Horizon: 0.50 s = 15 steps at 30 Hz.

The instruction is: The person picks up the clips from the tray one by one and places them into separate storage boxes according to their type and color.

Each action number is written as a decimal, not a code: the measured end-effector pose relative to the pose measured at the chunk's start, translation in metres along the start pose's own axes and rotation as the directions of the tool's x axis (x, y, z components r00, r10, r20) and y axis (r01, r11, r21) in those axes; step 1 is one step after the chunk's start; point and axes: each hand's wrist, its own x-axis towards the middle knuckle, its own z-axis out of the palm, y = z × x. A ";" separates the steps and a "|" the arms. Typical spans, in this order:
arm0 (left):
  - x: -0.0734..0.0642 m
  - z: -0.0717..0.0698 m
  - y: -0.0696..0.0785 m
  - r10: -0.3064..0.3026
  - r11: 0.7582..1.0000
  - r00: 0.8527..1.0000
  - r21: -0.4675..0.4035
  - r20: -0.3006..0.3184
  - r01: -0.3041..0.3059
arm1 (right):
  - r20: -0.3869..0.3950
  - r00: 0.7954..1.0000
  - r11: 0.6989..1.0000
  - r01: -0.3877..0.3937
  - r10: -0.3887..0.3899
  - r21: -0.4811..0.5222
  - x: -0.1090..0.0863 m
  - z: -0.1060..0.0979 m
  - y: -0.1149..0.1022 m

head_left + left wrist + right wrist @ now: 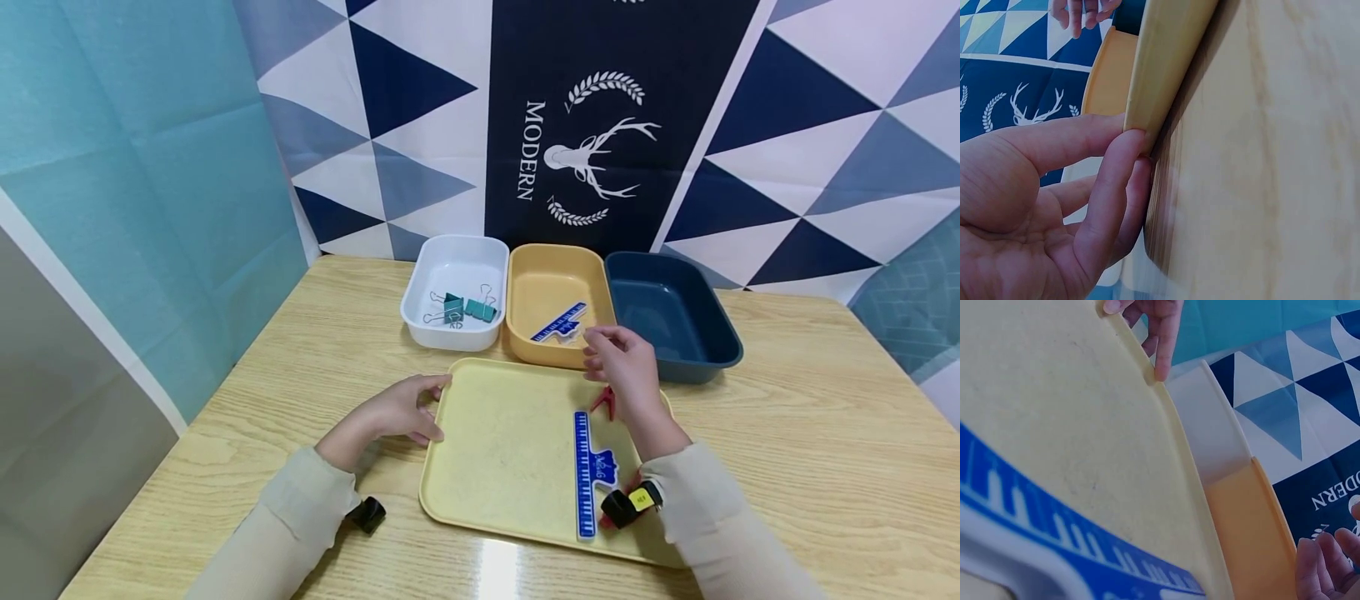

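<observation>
At the left edge of a yellow tray (510, 450), my left hand (405, 410) holds the rim between thumb and fingers; the left wrist view shows its fingertips (1134, 139) at the rim. My right hand (624, 367) hovers over the front of the orange bin (558, 260), fingers loosely bent and nothing seen between them. Inside that bin lies a blue-and-white ruler clip (561, 323), close below the fingertips. A second blue ruler clip (584, 475) lies lengthwise on the tray's right side. Beside it is a red clip (606, 402), partly hidden by the right hand.
Left of the orange bin stands a white bin (455, 337) with green binder clips (453, 308). A dark blue bin (675, 312) adjoins on the right. Another red piece (606, 522) shows under the right wrist. The wooden table (300, 358) extends around the tray; a patterned cloth (420, 92) hangs behind.
</observation>
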 end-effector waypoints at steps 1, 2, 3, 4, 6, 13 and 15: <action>0.000 0.000 0.000 0.000 1.000 1.000 0.000 0.000 0.000 | -0.001 1.000 1.000 -0.005 0.005 0.004 0.000 0.000 0.001; 0.000 0.000 0.000 -0.001 1.000 1.000 0.000 0.000 0.001 | 0.001 1.000 1.000 -0.009 0.009 0.006 0.000 -0.001 0.002; 0.000 0.000 0.000 -0.001 1.000 1.000 -0.001 0.000 0.001 | 0.006 1.000 1.000 -0.014 0.014 0.004 0.000 -0.001 0.002; 0.000 0.000 0.001 -0.001 1.000 1.000 -0.001 0.002 0.001 | 0.011 1.000 1.000 -0.018 0.018 -0.003 0.000 -0.002 0.003; 0.000 0.000 0.001 0.002 1.000 1.000 -0.003 0.005 -0.002 | 0.032 0.999 1.000 -0.019 0.020 -0.024 -0.001 -0.004 0.004; -0.001 0.000 0.001 0.005 1.000 1.000 0.001 0.002 -0.005 | 0.035 0.999 0.999 -0.015 0.017 -0.047 -0.006 -0.007 0.006; -0.001 0.000 0.001 0.005 1.000 1.000 0.000 0.001 -0.005 | 0.026 0.999 0.998 -0.019 0.020 -0.055 -0.008 -0.007 0.008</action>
